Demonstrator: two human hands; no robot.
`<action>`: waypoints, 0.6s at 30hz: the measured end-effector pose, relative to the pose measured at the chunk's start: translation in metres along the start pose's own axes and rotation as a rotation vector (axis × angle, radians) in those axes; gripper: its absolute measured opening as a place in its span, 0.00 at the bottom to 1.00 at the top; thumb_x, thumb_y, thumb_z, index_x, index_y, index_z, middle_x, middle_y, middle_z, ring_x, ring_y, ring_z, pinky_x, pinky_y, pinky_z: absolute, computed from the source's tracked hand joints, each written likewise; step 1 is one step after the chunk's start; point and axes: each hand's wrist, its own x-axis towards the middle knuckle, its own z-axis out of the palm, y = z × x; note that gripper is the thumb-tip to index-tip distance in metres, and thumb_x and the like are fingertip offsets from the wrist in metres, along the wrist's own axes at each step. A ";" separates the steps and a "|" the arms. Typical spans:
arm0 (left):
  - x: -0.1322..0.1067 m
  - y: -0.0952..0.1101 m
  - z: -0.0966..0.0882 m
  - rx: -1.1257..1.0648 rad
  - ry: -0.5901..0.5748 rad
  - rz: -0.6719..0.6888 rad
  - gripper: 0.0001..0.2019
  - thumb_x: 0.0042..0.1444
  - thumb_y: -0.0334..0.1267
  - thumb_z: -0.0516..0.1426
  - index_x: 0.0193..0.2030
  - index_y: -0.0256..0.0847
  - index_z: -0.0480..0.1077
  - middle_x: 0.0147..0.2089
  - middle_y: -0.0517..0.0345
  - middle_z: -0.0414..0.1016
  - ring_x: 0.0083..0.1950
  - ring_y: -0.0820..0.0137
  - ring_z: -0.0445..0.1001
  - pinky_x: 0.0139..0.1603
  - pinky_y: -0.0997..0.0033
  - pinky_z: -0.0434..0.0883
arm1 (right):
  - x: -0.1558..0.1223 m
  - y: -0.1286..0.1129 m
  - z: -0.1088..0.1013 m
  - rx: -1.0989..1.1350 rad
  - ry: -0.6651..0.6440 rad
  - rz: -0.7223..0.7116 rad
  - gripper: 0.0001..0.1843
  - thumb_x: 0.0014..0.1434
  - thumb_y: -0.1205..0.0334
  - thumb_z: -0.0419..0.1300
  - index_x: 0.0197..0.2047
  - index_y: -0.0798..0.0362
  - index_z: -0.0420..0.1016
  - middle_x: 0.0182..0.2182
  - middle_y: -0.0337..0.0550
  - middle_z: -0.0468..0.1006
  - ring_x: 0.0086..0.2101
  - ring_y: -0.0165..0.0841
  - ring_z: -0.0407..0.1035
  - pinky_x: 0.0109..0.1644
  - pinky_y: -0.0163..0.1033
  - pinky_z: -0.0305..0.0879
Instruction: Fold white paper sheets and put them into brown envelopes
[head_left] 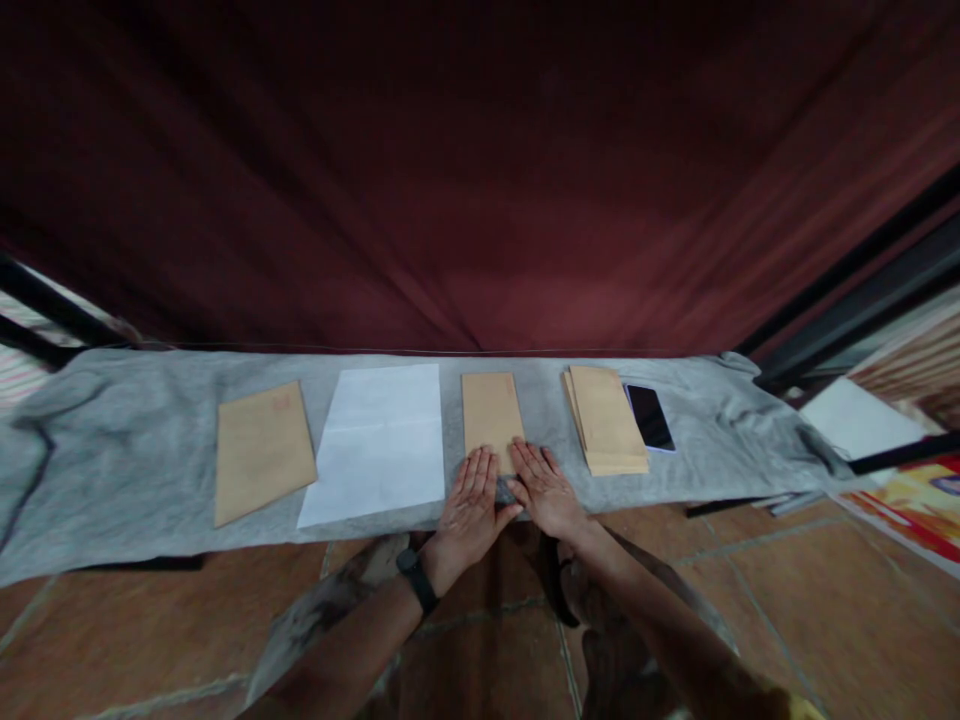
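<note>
A brown envelope (pixel 491 405) lies flat on the grey cloth in front of me. My left hand (pixel 472 505) rests flat with fingers stretched out, its fingertips on the envelope's near left corner. On the near right corner lie the fingertips of my right hand (pixel 546 490), also flat and stretched out. Both hands are open and grip nothing; they cover the envelope's near edge in part. To the left is a white sheet of paper (pixel 382 440), and beyond it another brown envelope (pixel 264 450). A small stack of brown envelopes (pixel 607 420) sits to the right.
A dark-screened phone (pixel 651 417) lies beside the stack, partly under it. Grey cloth (pixel 712 430) covers the narrow table, with a dark red curtain (pixel 480 200) behind. Black metal bars (pixel 862 290) stand at the right. Tiled floor (pixel 787 580) shows below.
</note>
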 end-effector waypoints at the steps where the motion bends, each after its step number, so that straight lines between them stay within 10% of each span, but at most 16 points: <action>1: -0.001 0.001 -0.001 0.013 -0.012 -0.003 0.43 0.65 0.58 0.50 0.75 0.29 0.43 0.75 0.33 0.49 0.77 0.54 0.47 0.74 0.48 0.53 | -0.001 0.000 -0.001 -0.001 -0.004 0.002 0.33 0.73 0.50 0.44 0.76 0.53 0.42 0.71 0.51 0.53 0.70 0.41 0.49 0.72 0.55 0.47; 11: 0.003 0.001 0.001 0.091 -0.162 0.002 0.45 0.57 0.53 0.61 0.75 0.42 0.46 0.77 0.36 0.41 0.77 0.48 0.44 0.73 0.40 0.50 | -0.017 0.010 -0.014 -0.008 -0.029 0.023 0.32 0.73 0.49 0.43 0.75 0.54 0.48 0.70 0.52 0.57 0.69 0.42 0.52 0.71 0.56 0.52; 18: 0.003 0.001 0.001 0.101 -0.158 0.004 0.38 0.60 0.47 0.57 0.74 0.34 0.52 0.76 0.33 0.45 0.77 0.48 0.45 0.73 0.40 0.49 | -0.004 -0.028 -0.012 0.058 -0.038 0.046 0.32 0.74 0.46 0.37 0.71 0.55 0.57 0.69 0.51 0.59 0.69 0.41 0.53 0.70 0.55 0.53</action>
